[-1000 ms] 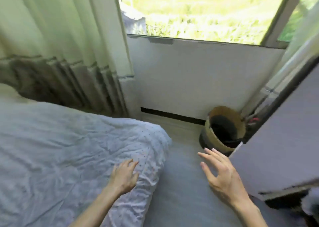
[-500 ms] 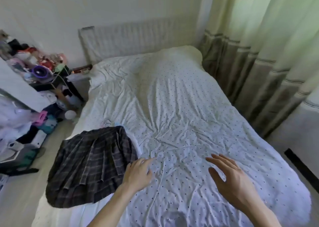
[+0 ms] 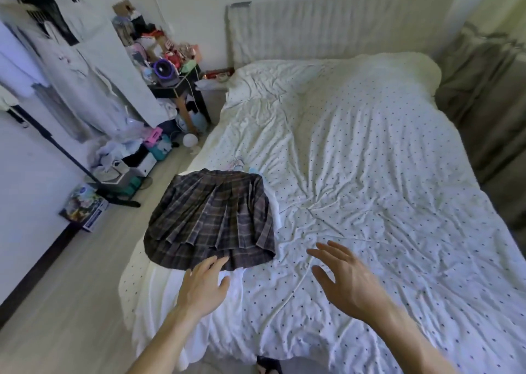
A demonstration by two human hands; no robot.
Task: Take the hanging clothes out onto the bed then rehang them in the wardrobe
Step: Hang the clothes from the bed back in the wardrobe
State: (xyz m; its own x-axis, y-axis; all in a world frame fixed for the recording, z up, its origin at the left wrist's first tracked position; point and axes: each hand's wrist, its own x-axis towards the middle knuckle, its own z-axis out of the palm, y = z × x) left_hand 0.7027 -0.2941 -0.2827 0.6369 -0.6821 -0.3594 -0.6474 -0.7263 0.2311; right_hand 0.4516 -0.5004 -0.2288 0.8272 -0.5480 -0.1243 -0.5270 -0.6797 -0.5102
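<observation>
A dark plaid pleated skirt (image 3: 210,217) lies flat on the left side of the bed (image 3: 370,174), which has a white dotted cover. A pale hanger (image 3: 237,164) shows at the skirt's waistband. My left hand (image 3: 203,284) hovers open just below the skirt's hem, fingers spread. My right hand (image 3: 347,277) is open above the bare cover to the right of the skirt. Neither hand holds anything. At the far left a clothes rail (image 3: 42,60) carries white and dark hanging garments.
A cluttered black side table (image 3: 176,86) stands by the bed's head. Bags, boxes and loose items (image 3: 128,160) pile on the floor below the rail. A colourful box (image 3: 84,207) leans at the wall. A curtain (image 3: 489,103) hangs along the bed's right side.
My view has swung left from the window and basket across the bed to the skirt and clothes rail. Both hands stay open and now sit nearer the skirt.
</observation>
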